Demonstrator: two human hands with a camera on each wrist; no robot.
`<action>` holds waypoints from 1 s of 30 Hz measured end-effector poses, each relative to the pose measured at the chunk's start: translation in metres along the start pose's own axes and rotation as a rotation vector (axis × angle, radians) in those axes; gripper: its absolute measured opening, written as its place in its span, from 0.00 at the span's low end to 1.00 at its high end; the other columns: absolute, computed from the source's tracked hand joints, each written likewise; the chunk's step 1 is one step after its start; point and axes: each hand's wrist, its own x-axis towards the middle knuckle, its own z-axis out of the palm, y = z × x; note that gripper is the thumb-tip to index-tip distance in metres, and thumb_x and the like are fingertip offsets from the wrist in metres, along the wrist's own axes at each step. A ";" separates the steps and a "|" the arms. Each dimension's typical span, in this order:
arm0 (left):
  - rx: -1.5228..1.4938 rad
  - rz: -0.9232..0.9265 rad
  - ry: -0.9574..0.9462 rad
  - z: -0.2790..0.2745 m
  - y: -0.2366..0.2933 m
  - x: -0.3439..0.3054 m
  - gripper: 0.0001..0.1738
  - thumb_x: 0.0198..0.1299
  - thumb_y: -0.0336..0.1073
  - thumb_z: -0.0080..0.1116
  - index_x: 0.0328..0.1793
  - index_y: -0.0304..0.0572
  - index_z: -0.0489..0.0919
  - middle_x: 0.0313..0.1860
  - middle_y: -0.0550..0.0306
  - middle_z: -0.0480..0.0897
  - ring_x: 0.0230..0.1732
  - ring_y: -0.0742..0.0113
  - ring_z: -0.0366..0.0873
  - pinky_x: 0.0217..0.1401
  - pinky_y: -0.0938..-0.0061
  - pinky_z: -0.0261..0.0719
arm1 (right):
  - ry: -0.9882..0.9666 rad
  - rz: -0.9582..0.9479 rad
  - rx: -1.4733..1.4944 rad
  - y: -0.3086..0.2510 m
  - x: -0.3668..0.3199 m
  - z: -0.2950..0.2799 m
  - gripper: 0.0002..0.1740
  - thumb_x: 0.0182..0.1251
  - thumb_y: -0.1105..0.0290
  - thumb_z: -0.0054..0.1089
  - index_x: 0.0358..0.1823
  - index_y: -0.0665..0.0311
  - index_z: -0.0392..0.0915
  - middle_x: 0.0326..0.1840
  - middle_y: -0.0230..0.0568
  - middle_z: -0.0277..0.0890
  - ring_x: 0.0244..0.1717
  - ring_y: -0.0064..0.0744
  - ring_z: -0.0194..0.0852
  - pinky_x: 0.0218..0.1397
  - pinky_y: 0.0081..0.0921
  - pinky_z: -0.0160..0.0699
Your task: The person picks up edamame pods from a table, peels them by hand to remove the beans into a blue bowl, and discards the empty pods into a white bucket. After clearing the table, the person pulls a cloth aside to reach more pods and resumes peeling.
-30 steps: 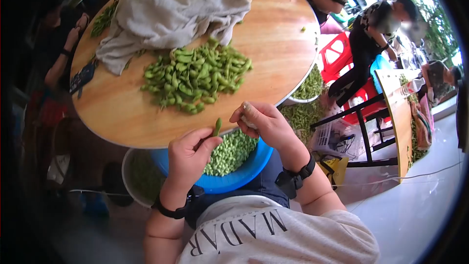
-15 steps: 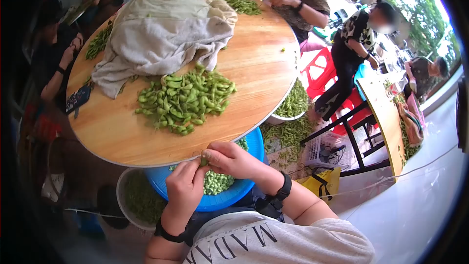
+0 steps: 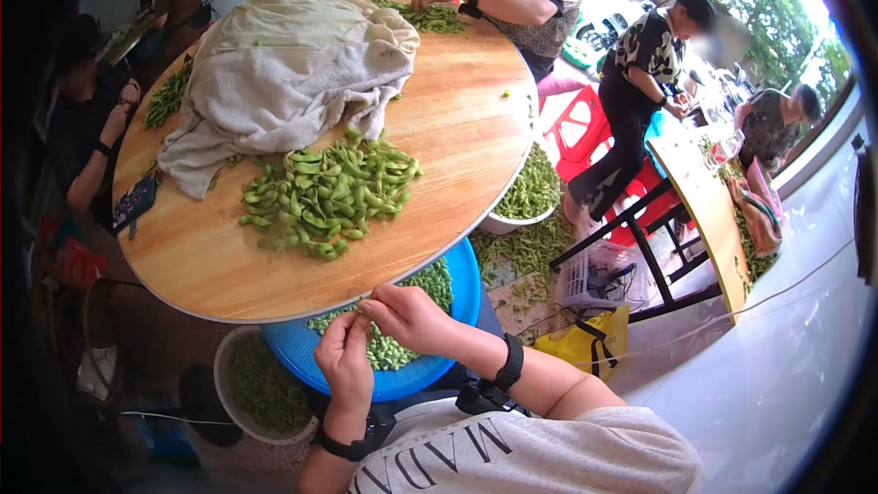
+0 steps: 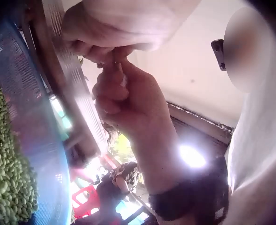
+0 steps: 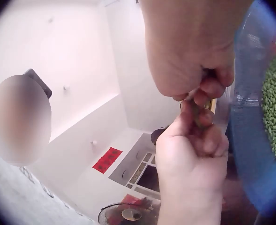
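Note:
Both hands meet over a blue basin (image 3: 468, 288) of shelled green soybeans (image 3: 428, 282), just off the round table's near edge. My left hand (image 3: 346, 368) pinches a green soybean pod (image 5: 198, 114) between thumb and fingers; the fingers mostly hide it. At the pod's upper end, my right hand (image 3: 413, 318) pinches with its thumb and fingertips. Something whitish (image 4: 124, 80) shows within the right hand's curled fingers in the left wrist view. Ahead of the hands, a heap of unshelled soybean pods (image 3: 334, 192) lies on the wooden table (image 3: 466, 119).
A pale cloth (image 3: 283, 73) covers a mound behind the heap. Under the table's edge stands a pale bucket (image 3: 229, 380) holding pods. To the right are another bucket (image 3: 521, 220), pods on the floor, a yellow bag (image 3: 585, 343) and a crate (image 3: 594, 274). Other people sit and stand around.
The hands were apart, the left holding up a pod; they came together on it and now stay joined over the basin. The head view has shifted, showing more of the room.

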 end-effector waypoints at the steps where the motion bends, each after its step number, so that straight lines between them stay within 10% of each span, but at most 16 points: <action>1: -0.014 0.025 0.011 0.002 -0.004 0.000 0.08 0.61 0.33 0.51 0.33 0.37 0.76 0.20 0.72 0.67 0.19 0.86 0.55 0.20 0.87 0.48 | 0.013 -0.028 -0.030 0.003 0.000 0.001 0.13 0.67 0.67 0.47 0.30 0.70 0.70 0.17 0.37 0.66 0.21 0.21 0.62 0.24 0.23 0.65; 10: 0.142 0.282 0.103 0.021 -0.016 -0.002 0.09 0.65 0.34 0.42 0.32 0.40 0.69 0.21 0.68 0.64 0.21 0.81 0.56 0.22 0.82 0.55 | 0.063 0.086 0.119 0.011 -0.012 0.008 0.11 0.68 0.69 0.44 0.33 0.71 0.70 0.19 0.34 0.67 0.22 0.17 0.63 0.23 0.19 0.65; 18: -0.448 -0.422 -0.127 -0.005 0.002 0.009 0.11 0.63 0.38 0.45 0.28 0.46 0.68 0.16 0.68 0.64 0.13 0.82 0.57 0.12 0.87 0.52 | -0.070 0.130 0.352 0.008 -0.021 0.001 0.15 0.69 0.66 0.45 0.25 0.67 0.67 0.16 0.33 0.66 0.20 0.19 0.62 0.22 0.18 0.64; 24: -0.019 -0.230 -0.164 -0.019 -0.002 0.004 0.09 0.62 0.34 0.49 0.31 0.39 0.73 0.16 0.63 0.71 0.12 0.82 0.60 0.13 0.86 0.57 | -0.164 0.334 0.359 0.018 -0.014 -0.019 0.17 0.65 0.59 0.53 0.36 0.69 0.74 0.18 0.26 0.64 0.19 0.13 0.55 0.21 0.13 0.55; 30: 0.260 -0.132 -0.096 -0.021 -0.009 -0.001 0.07 0.60 0.30 0.51 0.31 0.35 0.76 0.15 0.64 0.72 0.13 0.81 0.66 0.14 0.83 0.61 | -0.107 0.053 -0.066 0.013 -0.007 -0.002 0.17 0.48 0.64 0.67 0.30 0.69 0.72 0.16 0.38 0.65 0.19 0.24 0.60 0.23 0.26 0.64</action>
